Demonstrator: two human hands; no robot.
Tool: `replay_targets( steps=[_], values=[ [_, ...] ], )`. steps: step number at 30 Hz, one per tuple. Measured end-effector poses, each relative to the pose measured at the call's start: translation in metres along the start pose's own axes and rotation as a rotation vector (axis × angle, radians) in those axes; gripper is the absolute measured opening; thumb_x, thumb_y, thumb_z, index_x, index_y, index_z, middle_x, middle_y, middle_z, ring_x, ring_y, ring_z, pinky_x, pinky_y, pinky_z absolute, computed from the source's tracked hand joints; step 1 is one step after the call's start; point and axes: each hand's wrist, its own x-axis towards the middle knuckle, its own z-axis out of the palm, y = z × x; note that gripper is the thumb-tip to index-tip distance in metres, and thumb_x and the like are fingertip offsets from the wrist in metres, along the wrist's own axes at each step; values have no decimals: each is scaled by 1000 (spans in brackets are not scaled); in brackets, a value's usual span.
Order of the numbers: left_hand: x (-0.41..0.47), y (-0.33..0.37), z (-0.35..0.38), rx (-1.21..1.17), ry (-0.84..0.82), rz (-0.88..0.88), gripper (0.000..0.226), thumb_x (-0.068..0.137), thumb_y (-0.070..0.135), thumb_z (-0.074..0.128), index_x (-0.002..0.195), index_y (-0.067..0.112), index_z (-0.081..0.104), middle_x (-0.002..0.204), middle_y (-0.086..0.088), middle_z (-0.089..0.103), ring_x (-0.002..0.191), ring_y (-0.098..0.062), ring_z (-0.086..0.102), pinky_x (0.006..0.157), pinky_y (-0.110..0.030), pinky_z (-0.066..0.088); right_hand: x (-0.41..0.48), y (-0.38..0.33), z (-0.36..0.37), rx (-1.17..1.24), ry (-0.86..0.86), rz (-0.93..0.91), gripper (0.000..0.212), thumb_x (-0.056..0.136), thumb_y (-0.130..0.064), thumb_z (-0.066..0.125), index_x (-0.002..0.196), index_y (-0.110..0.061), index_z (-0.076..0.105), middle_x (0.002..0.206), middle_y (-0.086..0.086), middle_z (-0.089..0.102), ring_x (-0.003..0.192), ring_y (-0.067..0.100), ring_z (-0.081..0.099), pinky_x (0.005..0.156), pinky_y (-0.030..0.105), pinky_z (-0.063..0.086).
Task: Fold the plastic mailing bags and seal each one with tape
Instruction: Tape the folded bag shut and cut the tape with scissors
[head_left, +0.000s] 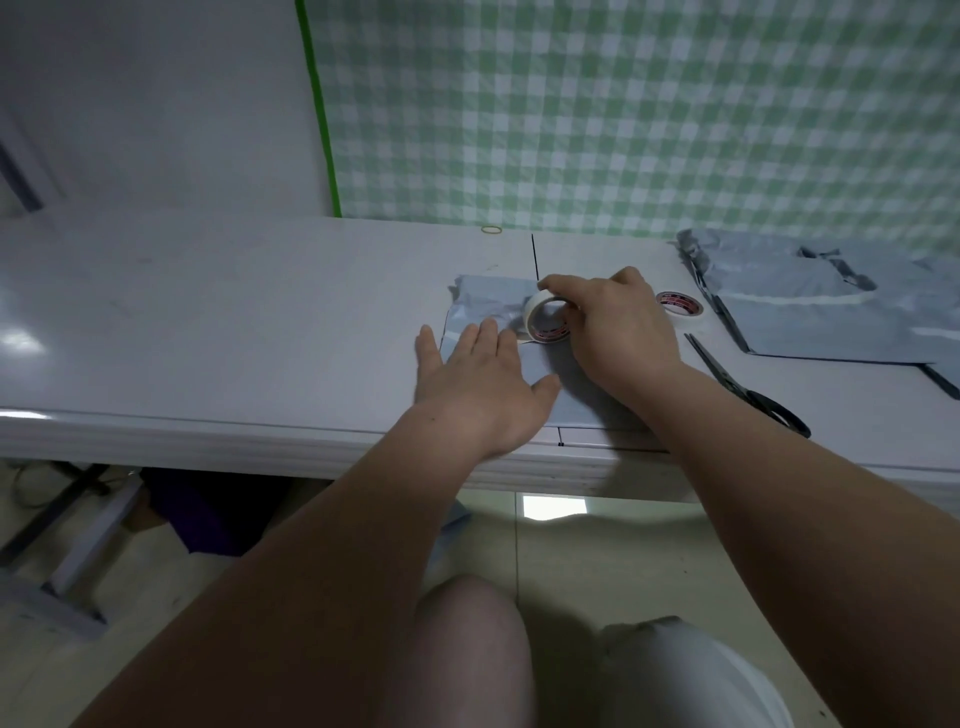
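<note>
Left hand (483, 384) lies flat, pinning the folded bag (480, 297) at the table's (260, 312) near edge. Right hand (618, 327) grips the tape (543, 317) at its 1 o'clock, seemingly laying a strip. Best to press the fold firmly while taping.

Light is being thrown back at 9 o'clock by the smooth, glossy worktop (208, 312). A dull sheen is being shown by the thin grey plastic of the mailing bag (483, 306), which is crinkled along its 12 o'clock edge. The tape roll (540, 317) is being seen as pale, matt and papery. At 3 o'clock the black scissors (748, 392) are being seen as matt, and at 2 o'clock the heaped bags (810, 322) as wrinkled grey plastic.
</note>
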Motion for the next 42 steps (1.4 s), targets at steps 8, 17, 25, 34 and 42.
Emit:
replay_targets(
  steps=[8, 17, 25, 34, 42],
  values=[
    [-1, 1, 0, -1, -16, -14, 73, 95, 61, 10, 152, 18, -3, 160, -3, -9, 147, -19, -11, 112, -58, -15, -6, 7, -14, -184, 9, -71, 48, 87, -1, 45, 127, -26, 59, 83, 10, 66, 91, 30, 43, 94, 43, 32],
    [1, -1, 0, -12, -22, 3, 66, 95, 60, 7, 152, 29, -6, 160, -2, -11, 147, -18, -14, 110, -57, -20, -8, 7, -23, -363, -27, -127, 50, 89, -12, 27, 127, -22, 58, 92, 13, 66, 100, 34, 46, 109, 52, 22],
    [-1, 0, -3, 16, -51, 10, 60, 93, 63, 3, 149, 42, -4, 160, -5, -11, 147, -21, -14, 108, -60, -20, -6, 2, -23, -439, -73, -185, 42, 94, -9, 40, 131, -23, 55, 102, 13, 63, 113, 34, 42, 115, 51, 5],
    [0, 7, -4, 19, -74, -39, 61, 89, 71, 2, 146, 51, 1, 160, -8, -11, 146, -26, -14, 106, -66, -18, -15, -4, -15, -383, -25, -140, 48, 89, -7, 44, 135, -20, 51, 107, 12, 62, 108, 37, 48, 113, 54, 14],
    [-3, 9, -7, 12, -88, -104, 59, 87, 73, 2, 144, 56, -3, 159, -9, -15, 144, -36, -15, 103, -70, -15, -24, 11, 3, 134, 73, 205, 28, 93, -12, 48, 119, -17, 57, 94, 16, 66, 98, 38, 51, 71, 35, 33]
  ],
)
